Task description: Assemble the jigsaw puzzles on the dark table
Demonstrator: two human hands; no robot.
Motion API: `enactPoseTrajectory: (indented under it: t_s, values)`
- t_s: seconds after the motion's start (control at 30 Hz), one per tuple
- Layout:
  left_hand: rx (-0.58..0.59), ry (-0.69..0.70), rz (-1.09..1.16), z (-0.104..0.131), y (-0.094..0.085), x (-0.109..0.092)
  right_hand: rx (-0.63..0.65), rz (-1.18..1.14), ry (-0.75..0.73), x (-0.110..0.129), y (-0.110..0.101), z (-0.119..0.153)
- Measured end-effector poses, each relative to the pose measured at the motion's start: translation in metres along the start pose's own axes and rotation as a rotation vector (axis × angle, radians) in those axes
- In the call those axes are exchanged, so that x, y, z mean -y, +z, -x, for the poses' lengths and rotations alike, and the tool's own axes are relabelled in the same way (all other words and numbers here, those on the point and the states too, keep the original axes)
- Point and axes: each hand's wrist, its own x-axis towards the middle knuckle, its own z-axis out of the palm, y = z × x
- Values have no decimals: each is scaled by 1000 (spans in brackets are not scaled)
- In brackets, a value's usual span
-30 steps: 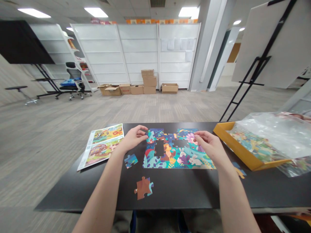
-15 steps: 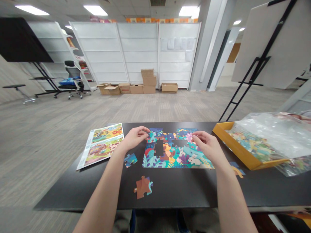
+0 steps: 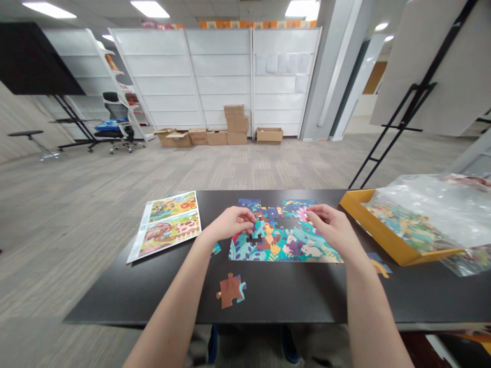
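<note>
Firstly, 1 black table [image 3: 291, 294] on grey carpet [image 3: 215, 168], facing white shelving [image 3: 217, 76]; 1 office chair [image 3: 116, 115]; 1 black screen [image 3: 36, 61]. On the table: 1 part-built puzzle [image 3: 291, 250], central; 3 loose pieces [image 3: 231, 291] around it; 1 picture sheet [image 3: 164, 227], left; 1 yellow box [image 3: 391, 237], right. Left hand [image 3: 233, 225]: fingers nearly together, pinching 1 teal piece [image 3: 259, 229] over the puzzle's left part. Right hand [image 3: 330, 225]: fingers curved, tips at 1 pink piece [image 3: 302, 214]; cannot tell whether gripped.
</note>
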Motion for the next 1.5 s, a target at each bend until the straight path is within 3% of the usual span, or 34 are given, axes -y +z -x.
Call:
enactPoseTrajectory:
  t_s: [0.13, 0.53, 0.83, 1.2, 1.33, 1.5]
  values:
    - [58, -1, -38, 0, 1, 3, 2, -8, -7, 2, 1, 0]
    - [17, 15, -198, 0, -7, 10, 12, 16, 2, 7, 0, 2]
    - [-37, 12, -123, 1, -8, 7, 36, 10, 7, 6, 1, 2]
    - [-94, 54, 72, 2, 14, -38, -126, -7, 0, 1, -15, 0]
    - [-145, 118, 85, -3, 19, -44, -146, -64, -3, 2, -19, 1]
    - [-255, 99, 155, -12, 26, -47, -101, -41, -5, 7, -15, 3]
